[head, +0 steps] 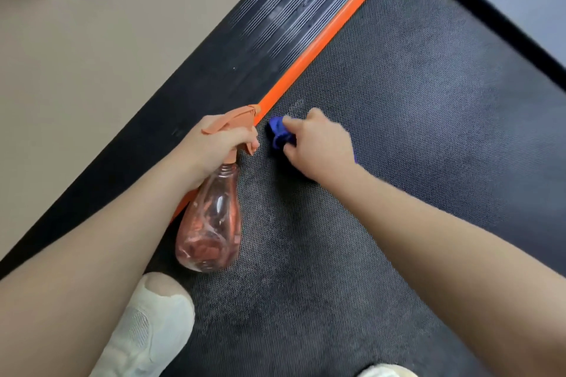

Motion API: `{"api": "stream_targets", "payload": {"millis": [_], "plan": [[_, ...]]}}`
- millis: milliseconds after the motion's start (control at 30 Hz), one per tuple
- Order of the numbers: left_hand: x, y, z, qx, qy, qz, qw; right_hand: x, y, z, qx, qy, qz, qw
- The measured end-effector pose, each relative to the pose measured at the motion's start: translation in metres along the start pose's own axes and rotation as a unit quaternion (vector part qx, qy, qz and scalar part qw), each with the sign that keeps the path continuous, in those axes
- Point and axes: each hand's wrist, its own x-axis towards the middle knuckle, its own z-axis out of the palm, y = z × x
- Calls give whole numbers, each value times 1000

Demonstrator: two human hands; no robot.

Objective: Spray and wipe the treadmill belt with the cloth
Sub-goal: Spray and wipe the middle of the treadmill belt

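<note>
White shoe sits on the treadmill belt near its left edge. Left hand grips spray bottle; right hand presses bunched blue cloth by the orange strip. Advice: wipe in long overlapping strokes along that edge, spraying ahead.

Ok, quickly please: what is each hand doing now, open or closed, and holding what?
Left hand: closed, gripping the spray bottle by its neck.
Right hand: closed on the blue cloth, pressing it on the treadmill belt.

Blue cloth on dark treadmill belt
</note>
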Motion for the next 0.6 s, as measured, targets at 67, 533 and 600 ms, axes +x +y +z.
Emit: {"api": "stream_targets", "payload": {"millis": [67, 533, 600], "plan": [[-1, 1, -1, 4, -3, -2, 1000, -5, -3, 3, -32, -20, -58, 998], [1, -9, -8, -45, -7, 15, 999, -7, -30, 13, 20, -6, -52, 998], [-1, -6, -10, -47, -24, 21, 998, 10, -13, -1, -13, 15, -40, 999]]}}
